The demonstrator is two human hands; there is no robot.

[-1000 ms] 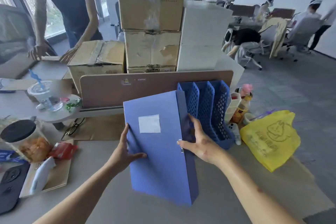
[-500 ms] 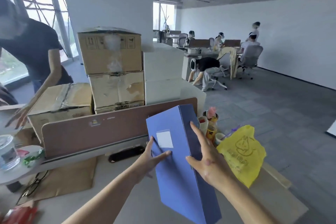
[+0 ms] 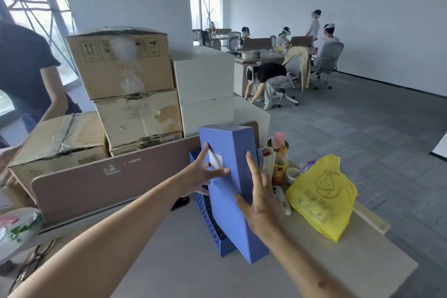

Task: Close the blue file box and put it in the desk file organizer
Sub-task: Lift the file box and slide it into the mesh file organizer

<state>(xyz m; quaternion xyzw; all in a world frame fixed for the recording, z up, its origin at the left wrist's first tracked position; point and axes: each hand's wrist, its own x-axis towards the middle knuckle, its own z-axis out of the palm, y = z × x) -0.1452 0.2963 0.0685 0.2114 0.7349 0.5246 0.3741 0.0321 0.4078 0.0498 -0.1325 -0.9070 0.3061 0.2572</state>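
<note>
The blue file box (image 3: 233, 152) is closed and stands tilted, its top leaning away from me, with a white label on its broad face. It sits among the slots of the blue perforated desk file organizer (image 3: 208, 220), whose left wall shows beside it. My left hand (image 3: 202, 174) presses flat on the labelled face with fingers spread. My right hand (image 3: 260, 201) rests against the box's narrow spine side, fingers pointing up. Most of the organizer is hidden behind the box.
A brown desk divider (image 3: 101, 176) runs behind the organizer, with stacked cardboard boxes (image 3: 125, 84) beyond it. A yellow plastic bag (image 3: 321, 196), a bottle (image 3: 280, 159) and a cup (image 3: 291, 173) crowd the right side. Another person (image 3: 21, 72) leans at the left.
The box went from being held upright in front of me to leaning inside the organizer. Both hands moved forward with it, and my view rose toward the room.
</note>
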